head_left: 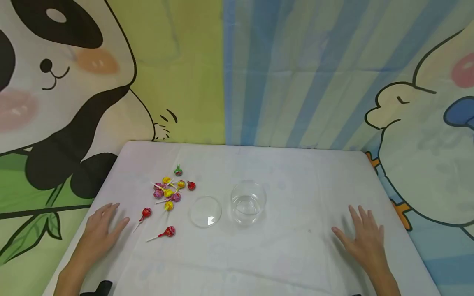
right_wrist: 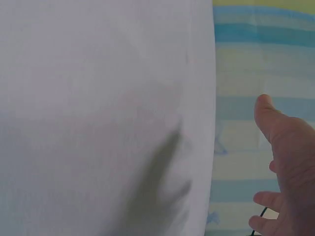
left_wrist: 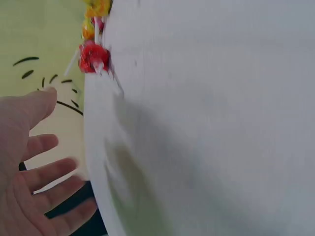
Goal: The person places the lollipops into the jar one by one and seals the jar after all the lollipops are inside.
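My left hand (head_left: 99, 235) hovers near the table's left edge, fingers spread and holding nothing. Just right of its thumb lies a red lollipop (head_left: 146, 212), and a second red lollipop (head_left: 170, 231) is a little nearer to me. Beyond them is a loose pile of yellow, purple, red and green lollipops (head_left: 168, 193). A clear round lid (head_left: 205, 211) lies flat right of the pile, beside a clear open jar (head_left: 248, 203) standing upright. Far to the right, my right hand (head_left: 364, 242) is spread over the table with nothing in it, its shadow falling on the cloth.
A white cloth covers the table (head_left: 281, 263). Behind it hangs a printed backdrop (head_left: 296, 74) with a panda at left and a pale cartoon animal at right. A black object (head_left: 98, 289) shows by my left wrist at the bottom edge.
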The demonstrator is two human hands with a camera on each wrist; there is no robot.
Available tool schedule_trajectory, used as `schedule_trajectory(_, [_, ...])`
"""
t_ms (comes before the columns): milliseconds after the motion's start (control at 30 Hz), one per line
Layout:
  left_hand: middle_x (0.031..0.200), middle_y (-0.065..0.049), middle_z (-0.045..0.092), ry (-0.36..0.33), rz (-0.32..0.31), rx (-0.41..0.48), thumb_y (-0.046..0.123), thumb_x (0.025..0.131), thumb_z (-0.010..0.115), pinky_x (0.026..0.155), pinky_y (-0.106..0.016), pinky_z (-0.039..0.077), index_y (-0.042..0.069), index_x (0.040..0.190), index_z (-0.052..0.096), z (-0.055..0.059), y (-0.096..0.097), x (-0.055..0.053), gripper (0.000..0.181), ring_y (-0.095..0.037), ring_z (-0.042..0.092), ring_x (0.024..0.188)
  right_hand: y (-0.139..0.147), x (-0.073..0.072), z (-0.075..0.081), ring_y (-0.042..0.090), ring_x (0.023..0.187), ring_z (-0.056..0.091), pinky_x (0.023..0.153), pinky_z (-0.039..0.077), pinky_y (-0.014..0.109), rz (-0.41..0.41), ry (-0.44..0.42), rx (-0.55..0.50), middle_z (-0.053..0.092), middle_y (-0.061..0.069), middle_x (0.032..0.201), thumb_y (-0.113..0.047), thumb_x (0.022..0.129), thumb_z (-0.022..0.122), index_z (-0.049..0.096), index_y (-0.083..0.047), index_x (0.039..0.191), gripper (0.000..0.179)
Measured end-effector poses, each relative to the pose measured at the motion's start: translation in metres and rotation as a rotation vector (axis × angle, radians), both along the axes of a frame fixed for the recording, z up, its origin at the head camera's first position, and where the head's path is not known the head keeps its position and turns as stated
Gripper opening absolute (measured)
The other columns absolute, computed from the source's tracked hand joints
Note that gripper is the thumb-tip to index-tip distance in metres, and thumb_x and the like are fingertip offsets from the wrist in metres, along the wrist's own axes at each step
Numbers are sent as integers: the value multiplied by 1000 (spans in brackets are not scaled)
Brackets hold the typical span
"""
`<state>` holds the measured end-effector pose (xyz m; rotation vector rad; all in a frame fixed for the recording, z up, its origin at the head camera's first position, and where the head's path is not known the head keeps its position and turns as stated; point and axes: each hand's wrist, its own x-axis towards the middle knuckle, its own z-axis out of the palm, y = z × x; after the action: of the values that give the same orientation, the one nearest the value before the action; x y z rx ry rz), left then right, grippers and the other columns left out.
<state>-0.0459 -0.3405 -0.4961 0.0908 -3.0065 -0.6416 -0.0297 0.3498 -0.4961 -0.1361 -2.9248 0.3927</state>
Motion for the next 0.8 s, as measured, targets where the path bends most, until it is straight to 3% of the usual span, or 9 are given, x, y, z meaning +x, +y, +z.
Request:
schedule_trajectory(133, [128,-30,50,-158,8,26,46,97,53,92,-66,40,-4,140,41,8,19,-2,67,-47,46,117,-34,-13,-2,51,135,32,103,23,73,189,160,-219,38,30,147,-25,74,83,35,-8,149,91])
schedule_trajectory(167, [127,-29,52,-190,3,16,48,96,53,92,-65,42,-3,140,41,8,22,-1,68,-47,47,117,-42,-17,-2,49,134,34,109,26,66,233,171,-272,39,28,147,-22,73,84,34,-9,150,92])
schedule_trajectory(267, [122,-27,55,-226,-3,-25,48,93,58,92,-64,43,-2,139,42,5,28,1,70,-45,49,114,-75,-30,-2,43,135,35,108,33,55,325,138,-414,37,22,150,-16,73,84,29,-11,152,97])
schedule_trajectory(367, [116,-25,57,-209,7,-62,44,89,65,88,-62,46,-2,134,48,3,30,4,66,-42,52,107,-108,-40,-1,38,140,33,109,36,54,380,60,-539,33,18,154,-16,74,84,24,-14,153,99])
schedule_trajectory(400, [113,-24,58,-201,11,-71,42,88,68,87,-60,47,-2,131,51,2,29,5,64,-40,52,105,-120,-44,-2,37,141,33,105,37,60,400,41,-578,32,18,155,-16,74,84,23,-14,153,100])
schedule_trajectory(533, [107,-20,61,-179,8,-96,36,83,74,83,-57,48,0,117,62,1,29,6,51,-37,54,100,-156,-54,-6,36,143,33,107,38,58,455,-28,-715,32,17,156,-16,71,85,22,-16,153,103])
schedule_trajectory(667, [103,-17,63,-156,-12,-120,29,80,77,82,-56,48,1,104,68,-2,29,4,38,-36,56,97,-178,-60,-11,36,143,32,107,39,56,479,-73,-799,29,17,157,-16,66,89,18,-17,153,112])
schedule_trajectory(800, [100,-16,63,-128,-15,-138,24,79,79,79,-54,50,2,97,70,-3,30,0,30,-35,57,93,-190,-66,-15,38,142,32,106,40,54,492,-81,-804,25,19,158,-23,63,92,13,-14,155,121])
